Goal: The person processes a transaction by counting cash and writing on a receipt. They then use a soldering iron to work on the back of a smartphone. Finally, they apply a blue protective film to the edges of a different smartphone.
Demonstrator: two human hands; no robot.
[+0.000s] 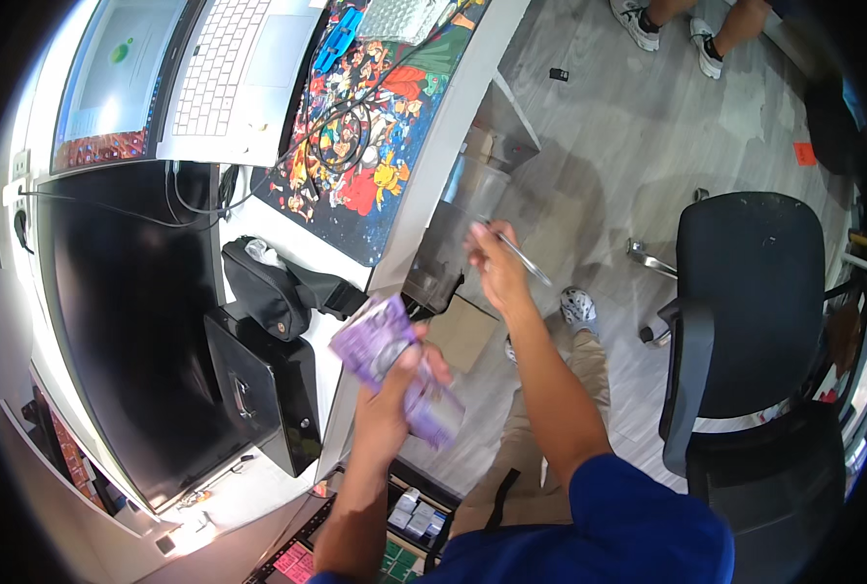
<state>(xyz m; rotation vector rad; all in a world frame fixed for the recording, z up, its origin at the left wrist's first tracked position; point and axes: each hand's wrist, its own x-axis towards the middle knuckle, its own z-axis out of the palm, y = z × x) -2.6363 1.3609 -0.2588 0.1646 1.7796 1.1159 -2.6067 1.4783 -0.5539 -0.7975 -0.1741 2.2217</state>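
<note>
My left hand [383,417] is wrapped round a purple printed box [370,339], with the thumb across its face. Motion blurs the box, and its print and far side cannot be made out. To the right and a little farther off, my right hand [499,271] is closed on a slim silver rod-like tool [528,258] that slants out past the fingers. What kind of tool it is does not show. The two hands are apart, and the tool does not touch the box.
A white desk edge [431,161] runs along my left, bearing a laptop [221,83], a colourful desk mat [375,127], cables, a black pouch [268,287] and a black case [268,389]. A clear bin [477,185] stands below. An office chair [750,292] is at right; another person's shoes [706,49] stand far off.
</note>
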